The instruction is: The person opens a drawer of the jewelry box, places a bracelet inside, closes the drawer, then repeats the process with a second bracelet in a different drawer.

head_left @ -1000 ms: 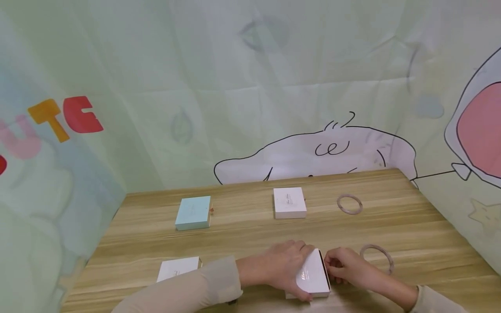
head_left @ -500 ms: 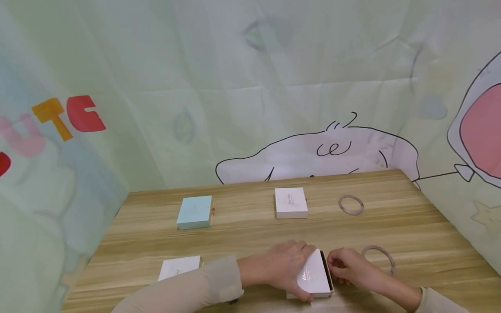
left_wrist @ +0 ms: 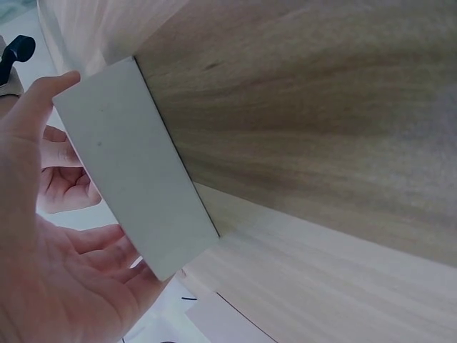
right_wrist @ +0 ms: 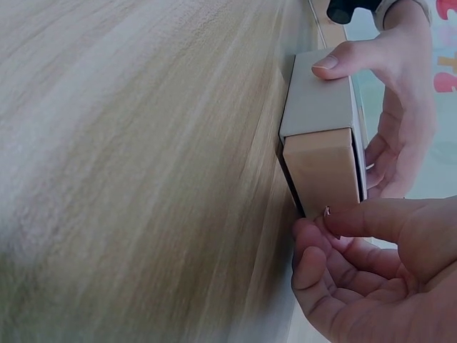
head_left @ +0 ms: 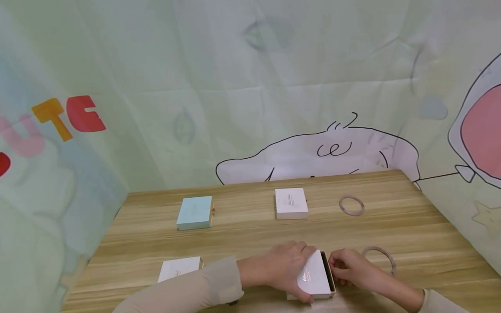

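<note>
A white drawer-style gift box (head_left: 315,276) with shiny lettering lies on the table near the front. My left hand (head_left: 283,267) grips its sleeve from the left, thumb along the near side and fingers over the far side, as the left wrist view also shows around the box's plain side wall (left_wrist: 136,171). The box's inner drawer (right_wrist: 321,171) sticks out a little on the right, with a dark gap behind its front. My right hand (head_left: 352,267) pinches a small pull tab at that drawer front between thumb and forefinger; the fingers mostly hide the tab.
Right of my right hand lies a pale purple bangle (head_left: 392,263), partly behind the wrist. Another bangle (head_left: 341,204) lies farther back. A white box (head_left: 291,202) and a light blue box (head_left: 195,211) stand at the back; another white box (head_left: 180,267) is partly behind my left sleeve.
The drawer has slid slightly farther out to the right, widening the dark gap, as my right hand moves right with it. My left hand keeps its grip on the sleeve.
</note>
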`<state>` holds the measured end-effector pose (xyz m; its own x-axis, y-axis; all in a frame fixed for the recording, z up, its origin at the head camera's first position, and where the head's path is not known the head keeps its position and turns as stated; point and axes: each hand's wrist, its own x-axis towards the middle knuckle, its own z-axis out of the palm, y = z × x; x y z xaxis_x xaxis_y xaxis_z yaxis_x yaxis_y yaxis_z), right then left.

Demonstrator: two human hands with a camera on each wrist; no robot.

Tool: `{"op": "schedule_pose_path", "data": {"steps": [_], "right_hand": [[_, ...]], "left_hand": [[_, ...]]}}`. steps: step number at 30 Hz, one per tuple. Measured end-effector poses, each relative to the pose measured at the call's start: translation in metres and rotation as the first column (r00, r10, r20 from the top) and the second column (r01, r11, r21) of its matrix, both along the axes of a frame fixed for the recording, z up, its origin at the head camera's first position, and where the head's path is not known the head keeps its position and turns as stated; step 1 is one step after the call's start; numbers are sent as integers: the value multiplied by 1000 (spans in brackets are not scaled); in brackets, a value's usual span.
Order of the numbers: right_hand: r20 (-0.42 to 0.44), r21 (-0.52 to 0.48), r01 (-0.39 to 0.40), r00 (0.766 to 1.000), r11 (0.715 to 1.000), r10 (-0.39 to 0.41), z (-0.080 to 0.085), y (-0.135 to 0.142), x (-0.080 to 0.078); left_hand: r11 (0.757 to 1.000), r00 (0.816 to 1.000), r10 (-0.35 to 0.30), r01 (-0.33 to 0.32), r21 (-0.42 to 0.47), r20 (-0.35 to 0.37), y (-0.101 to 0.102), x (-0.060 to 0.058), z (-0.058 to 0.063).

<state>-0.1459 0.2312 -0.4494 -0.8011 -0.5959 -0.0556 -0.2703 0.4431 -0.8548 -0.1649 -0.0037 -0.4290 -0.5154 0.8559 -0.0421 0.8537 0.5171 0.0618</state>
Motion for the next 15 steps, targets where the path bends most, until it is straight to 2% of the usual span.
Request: {"op": "schedule_pose_path", "data": {"steps": [8, 15], "right_hand": [[18, -14, -4, 1000, 1000, 4, 0, 1, 0], [-2, -12, -7, 1000, 1000, 7, -1, 2, -1]], "left_hand": [[1000, 1000, -6, 6, 4, -5, 0, 0, -1], [1000, 1000, -13, 13, 11, -15, 0, 0, -1]]}}
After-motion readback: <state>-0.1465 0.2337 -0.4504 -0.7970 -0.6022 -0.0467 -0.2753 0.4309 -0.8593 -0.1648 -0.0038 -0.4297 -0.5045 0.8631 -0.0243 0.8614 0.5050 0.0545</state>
